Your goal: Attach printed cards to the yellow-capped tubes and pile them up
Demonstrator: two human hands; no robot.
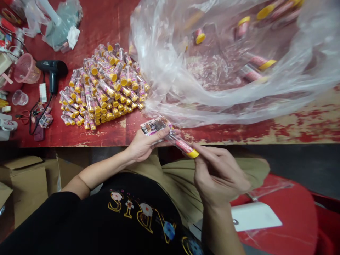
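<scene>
My left hand [145, 143] is closed on a small stack of printed labels [155, 125] and touches the clear end of a tube. My right hand [219, 173] pinches the yellow-capped end of that clear tube [182, 144], which has a pink label and lies slanted between both hands at the table's front edge. A pile of several similar yellow-capped tubes [103, 86] lies on the red table [111, 21] to the left. A big clear plastic bag [228, 67] with more tubes inside lies ahead and to the right.
A black heat gun [53, 71], a pink basket [25, 69], a clear cup [20, 98] and cables lie at the table's left. Cardboard boxes [28, 184] stand on the floor at lower left. A red stool [287, 219] with a white card is at right.
</scene>
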